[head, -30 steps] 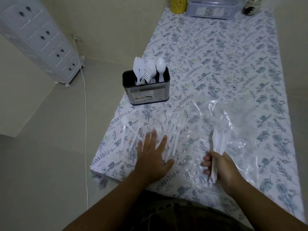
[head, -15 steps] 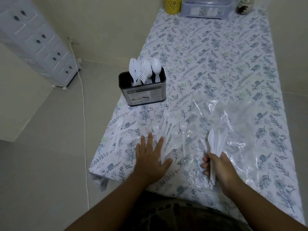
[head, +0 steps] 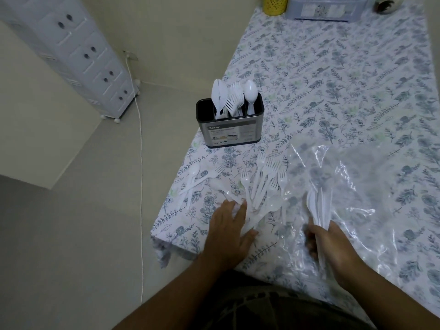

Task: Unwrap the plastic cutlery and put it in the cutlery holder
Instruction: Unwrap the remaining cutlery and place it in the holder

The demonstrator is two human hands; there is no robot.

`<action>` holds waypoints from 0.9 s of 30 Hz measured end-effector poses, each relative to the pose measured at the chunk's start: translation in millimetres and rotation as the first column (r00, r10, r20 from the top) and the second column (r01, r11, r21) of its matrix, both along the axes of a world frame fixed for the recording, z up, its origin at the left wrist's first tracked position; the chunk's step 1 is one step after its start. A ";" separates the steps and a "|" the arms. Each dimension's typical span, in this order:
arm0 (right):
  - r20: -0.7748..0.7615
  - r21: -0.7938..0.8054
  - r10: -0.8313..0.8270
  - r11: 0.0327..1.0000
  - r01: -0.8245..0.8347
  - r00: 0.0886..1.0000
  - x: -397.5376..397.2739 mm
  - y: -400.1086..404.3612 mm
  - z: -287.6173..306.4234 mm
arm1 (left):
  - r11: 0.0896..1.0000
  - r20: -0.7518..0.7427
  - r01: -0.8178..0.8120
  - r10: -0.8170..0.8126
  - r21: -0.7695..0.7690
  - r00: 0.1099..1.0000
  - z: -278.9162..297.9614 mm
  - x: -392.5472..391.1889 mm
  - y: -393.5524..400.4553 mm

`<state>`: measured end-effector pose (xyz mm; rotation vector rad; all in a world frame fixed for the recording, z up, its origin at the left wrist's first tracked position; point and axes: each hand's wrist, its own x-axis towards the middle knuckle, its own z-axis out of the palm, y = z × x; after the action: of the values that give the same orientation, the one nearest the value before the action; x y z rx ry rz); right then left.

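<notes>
A steel cutlery holder (head: pixel 230 132) with a black rim stands near the table's left edge, with white plastic knives, forks and a spoon upright in it. Loose white forks and spoons (head: pixel 264 184) lie spread on the floral cloth in front of it, and a few more (head: pixel 194 178) sit by the left edge. My left hand (head: pixel 228 231) lies flat on the cloth, fingers curled at the near ends of the loose pieces. My right hand (head: pixel 333 244) grips a bunch of white knives (head: pixel 320 206) that point away from me. Clear plastic wrap (head: pixel 362 198) lies crumpled under and beside it.
The table (head: pixel 345 75) carries a floral cloth and drops off close to my left hand. At its far end stand a yellow cup (head: pixel 273 4), a grey lidded box (head: pixel 323 8) and a small round jar (head: pixel 387 4). A white drawer tower (head: pixel 71 55) and a cable (head: pixel 140 163) are on the floor to the left.
My left hand has slid slightly toward me and its fingers have curled over the handles of the loose pieces. My right hand still holds the knives in about the same place.
</notes>
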<state>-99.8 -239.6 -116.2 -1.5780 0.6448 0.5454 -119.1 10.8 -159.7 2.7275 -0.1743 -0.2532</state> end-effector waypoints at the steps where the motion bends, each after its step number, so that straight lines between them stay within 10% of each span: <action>1: 0.001 -0.005 0.003 1.000 -0.003 1.000 0.7 0.3 -1.0 | 1.000 0.003 -0.002 0.002 0.000 1.000 -0.8 -1.8 1.6; 17: 0.007 0.073 0.079 0.994 -0.079 0.997 -3.9 7.5 1.5 | 0.856 -0.022 -0.517 0.516 -0.003 0.856 7.0 61.0 56.2; 27: -0.187 0.347 -0.114 0.921 0.174 0.976 10.4 13.2 12.9 | 0.960 -0.128 -0.271 0.278 0.071 0.952 8.4 40.4 1.9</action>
<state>-89.4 -226.4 -103.3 -1.1366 0.7321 0.6464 -78.7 12.6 -151.3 2.7317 0.2531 -0.3675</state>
